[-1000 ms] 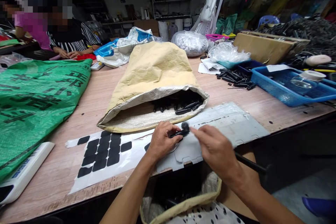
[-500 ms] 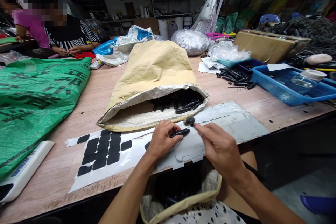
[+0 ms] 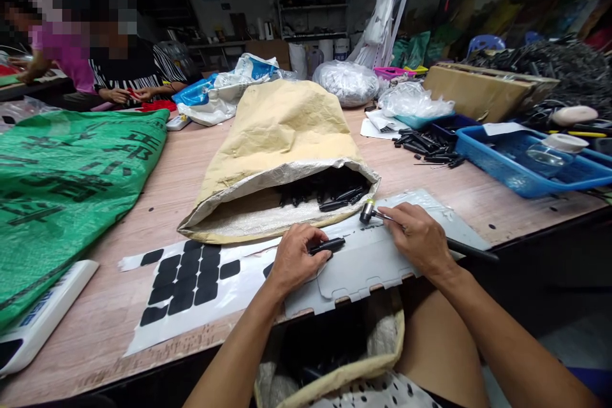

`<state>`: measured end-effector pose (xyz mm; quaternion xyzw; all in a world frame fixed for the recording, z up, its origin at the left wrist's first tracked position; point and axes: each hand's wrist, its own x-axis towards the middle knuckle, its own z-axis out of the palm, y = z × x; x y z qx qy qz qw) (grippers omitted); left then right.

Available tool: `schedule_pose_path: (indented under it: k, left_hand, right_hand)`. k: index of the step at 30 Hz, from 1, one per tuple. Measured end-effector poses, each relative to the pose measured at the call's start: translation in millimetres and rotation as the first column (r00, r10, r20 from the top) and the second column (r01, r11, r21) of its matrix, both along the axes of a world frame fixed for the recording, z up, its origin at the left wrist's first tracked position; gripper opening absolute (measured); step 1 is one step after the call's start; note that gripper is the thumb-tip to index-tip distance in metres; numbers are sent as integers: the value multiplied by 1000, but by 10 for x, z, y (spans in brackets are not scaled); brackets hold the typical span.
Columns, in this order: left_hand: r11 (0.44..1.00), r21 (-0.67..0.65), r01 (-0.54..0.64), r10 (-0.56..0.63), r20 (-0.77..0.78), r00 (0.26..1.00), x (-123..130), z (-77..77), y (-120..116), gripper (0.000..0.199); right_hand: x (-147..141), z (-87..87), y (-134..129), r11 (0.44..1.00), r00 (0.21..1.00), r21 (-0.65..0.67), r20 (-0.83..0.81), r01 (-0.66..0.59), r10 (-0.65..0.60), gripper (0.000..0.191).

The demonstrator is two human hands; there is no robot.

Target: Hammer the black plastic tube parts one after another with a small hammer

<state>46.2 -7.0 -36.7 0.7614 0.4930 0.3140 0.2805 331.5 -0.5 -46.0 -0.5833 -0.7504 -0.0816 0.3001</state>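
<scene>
My left hand is closed round a black pen-shaped tube, holding it on its side just above a grey cardboard sheet. A small mallet with a metal head, a black face and a yellow-green face is gripped by my right hand. Its head is to the right of the tube, apart from it, and the handle's dark end sticks out behind my wrist. Beyond my hands lies a tan woven sack, its mouth facing me, with several black tubes inside.
White sheet with black square stickers at left. A green sack rests on a white device. Right, a blue basket stands near loose black parts. Another open sack is at my lap. Two people sit at far left.
My right hand has moved right and turned, drawing the mallet away from the tube. My left hand stays in nearly the same place with the tube.
</scene>
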Motion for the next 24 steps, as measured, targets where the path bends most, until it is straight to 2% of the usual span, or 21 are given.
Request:
schedule_pose_path:
  k: [2, 5, 17, 21, 24]
  left_hand:
    - [1000, -11, 1, -1, 5, 1000, -6, 7, 2, 18]
    - [999, -32, -1, 1, 17, 1000, -3, 18, 1, 17]
    - [999, -34, -30, 32, 50, 998, -9, 94, -39, 18]
    - [997, -33, -68, 69, 47, 996, -7, 46, -32, 29]
    - [995, -61, -73, 76, 63, 995, -8, -14, -5, 32]
  right_hand:
    - [40, -102, 29, 1000, 1000, -5, 0, -19, 19, 27]
    - [50, -163, 36, 1000, 1000, -17, -19, -18, 18, 27]
    - [28, -145, 41, 999, 1000, -48, 2, 11, -11, 26]
    - [55, -147, 39, 999, 999, -40, -29, -22, 21, 27]
    - [-16, -46, -19, 997, 994, -9, -88, -73, 72, 31]
